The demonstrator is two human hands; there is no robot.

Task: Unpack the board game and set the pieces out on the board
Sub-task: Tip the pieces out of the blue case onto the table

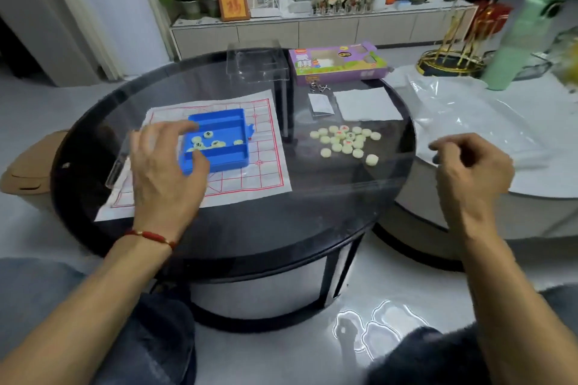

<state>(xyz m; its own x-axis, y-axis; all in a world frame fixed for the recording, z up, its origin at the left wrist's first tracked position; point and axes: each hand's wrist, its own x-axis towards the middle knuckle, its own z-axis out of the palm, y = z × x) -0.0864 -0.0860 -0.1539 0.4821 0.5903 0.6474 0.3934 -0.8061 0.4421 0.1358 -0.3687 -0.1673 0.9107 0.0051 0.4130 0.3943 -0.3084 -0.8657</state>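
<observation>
A white paper board (250,178) with red grid lines lies on the left half of the round dark table (281,222). On it sits a blue plastic tray (222,140) holding several pale round pieces (208,134). My left hand (165,165) grips the tray's near left corner, thumb on the front edge and fingers over the far edge. Another pile of several pale pieces (347,142) lies loose on the table to the right of the board. My right hand (469,165) hovers right of that pile with fingers loosely curled and nothing in it.
The purple game box (337,63) and a clear plastic lid (259,63) sit at the table's far side. A folded white sheet (367,103) and a small packet (320,104) lie near them. A white side table with a plastic bag (469,112) adjoins on the right.
</observation>
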